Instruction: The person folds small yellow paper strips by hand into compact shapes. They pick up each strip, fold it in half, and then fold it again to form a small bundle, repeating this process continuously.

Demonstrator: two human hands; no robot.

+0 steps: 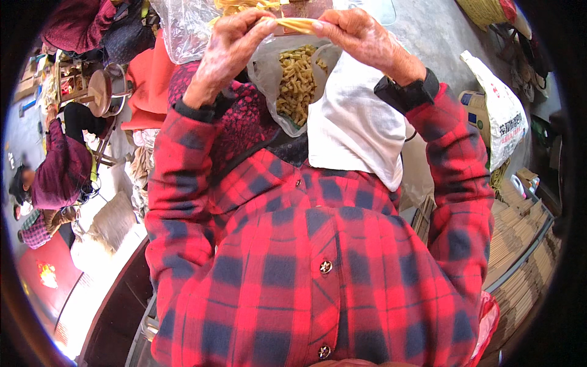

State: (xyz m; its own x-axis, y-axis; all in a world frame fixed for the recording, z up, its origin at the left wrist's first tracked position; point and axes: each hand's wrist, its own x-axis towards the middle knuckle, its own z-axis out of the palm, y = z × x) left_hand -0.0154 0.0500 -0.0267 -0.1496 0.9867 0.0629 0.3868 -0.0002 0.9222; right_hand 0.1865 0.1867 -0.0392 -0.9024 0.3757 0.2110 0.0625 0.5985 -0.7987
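Observation:
A yellowish, flat strip bundle [297, 25], its material unclear, is stretched level between my two hands near the top of the view. My left hand [362, 39] pinches its right end between thumb and fingers. At its other end, my right hand [234, 50] grips it the same way. Below the strips, a clear plastic bag [270, 87] lies open on my lap, holding many short, yellow-brown knotted pieces [296, 85]. A white cloth [355, 119] covers my lap beside the bag. More yellow strips [247, 5] lie beyond my hands, partly cut off by the frame.
Crumpled clear plastic [183, 30] lies at the upper left, near a red cloth [149, 82] and a round wooden stool [99, 93]. Other people sit at the left. A white printed sack [502, 110] and stacked flat brown material [513, 234] are at the right.

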